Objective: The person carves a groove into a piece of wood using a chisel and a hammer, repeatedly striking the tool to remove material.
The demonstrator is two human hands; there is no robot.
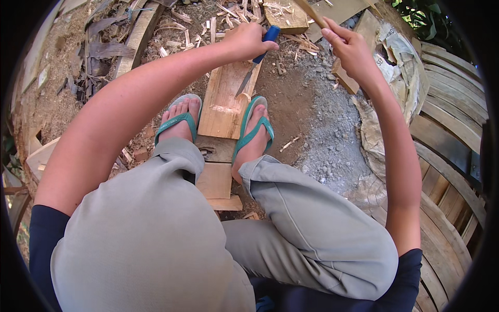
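Observation:
My left hand [245, 40] is closed round a chisel [271, 34] with a blue handle. The blade slants down to a wooden board [224, 93], its tip by a curled shaving and a pale, freshly cut patch. My right hand [347, 46] grips a wooden handle [311, 12] raised to the right of the chisel. The far end of that handle is cut off by the upper edge, so its head is hidden. My feet in green flip-flops flank the board, the right one against its edge.
More wood pieces [214, 182] lie under and nearer than the board. Chips and shavings litter the ground beyond. Grey gravel [335, 130] and a torn paper sack [397, 78] are on the right, beside curved wooden slats [452, 104]. A timber beam [139, 39] lies at the far left.

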